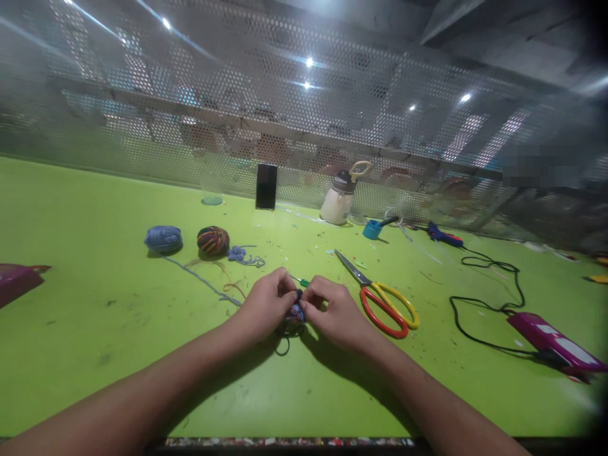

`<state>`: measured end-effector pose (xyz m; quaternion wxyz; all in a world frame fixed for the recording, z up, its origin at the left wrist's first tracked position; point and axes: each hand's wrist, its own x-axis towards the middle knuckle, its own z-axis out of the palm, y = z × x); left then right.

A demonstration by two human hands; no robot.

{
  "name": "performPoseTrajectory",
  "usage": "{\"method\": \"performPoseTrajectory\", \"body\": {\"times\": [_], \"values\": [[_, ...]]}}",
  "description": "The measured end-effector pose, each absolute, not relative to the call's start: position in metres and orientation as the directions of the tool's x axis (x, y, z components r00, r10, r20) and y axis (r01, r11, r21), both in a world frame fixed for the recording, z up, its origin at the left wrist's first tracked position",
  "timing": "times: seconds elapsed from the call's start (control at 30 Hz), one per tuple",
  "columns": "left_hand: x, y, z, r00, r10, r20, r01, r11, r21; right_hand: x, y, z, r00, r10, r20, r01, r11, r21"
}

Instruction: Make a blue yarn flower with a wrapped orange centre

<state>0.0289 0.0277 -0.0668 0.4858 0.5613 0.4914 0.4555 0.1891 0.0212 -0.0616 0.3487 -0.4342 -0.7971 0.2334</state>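
Observation:
My left hand (265,303) and my right hand (336,311) meet over the middle of the table. Both are closed, thumbs and fingers pinching a small purple-blue crocheted piece (297,312) with dark yarn on it. A loop of dark yarn (284,347) hangs below it. Just behind my fingers shows a thin tool with a green handle (304,282), perhaps a crochet hook. To the left are a blue yarn ball (163,239), a multicoloured yarn ball (213,240) and a small blue crocheted flower (236,253). Scissors (384,307) with red and yellow handles lie beside my right hand.
On the green table (95,354) stand a phone (266,186), a pale bottle (337,201) and a blue tape-like holder (372,229). Farther right lie a blue glue gun (444,235), its black cord and a magenta power strip (553,342). A perforated screen (294,114) closes the back.

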Motion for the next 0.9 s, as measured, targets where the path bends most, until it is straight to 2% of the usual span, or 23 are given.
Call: {"method": "performPoseTrajectory", "body": {"times": [0.23, 0.53, 0.7, 0.9], "values": [[0.029, 0.031, -0.065, 0.223, 0.969, -0.108, -0.036, 0.119, 0.992, 0.186, 0.021, -0.066, -0.340, 0.868, 0.361, 0.543, 0.494, -0.679], [0.028, 0.026, -0.067, 0.252, 0.940, -0.230, -0.198, 0.282, 0.939, 0.183, 0.018, -0.067, -0.331, 0.855, 0.400, 0.547, 0.519, -0.657], [0.032, 0.026, -0.072, 0.200, 0.963, -0.179, -0.158, 0.212, 0.965, 0.180, 0.017, -0.071, -0.337, 0.844, 0.417, 0.534, 0.536, -0.654], [0.037, 0.031, -0.081, 0.076, 0.997, -0.022, 0.017, 0.021, 1.000, 0.179, 0.016, -0.080, -0.310, 0.843, 0.440, 0.525, 0.538, -0.660]]}}
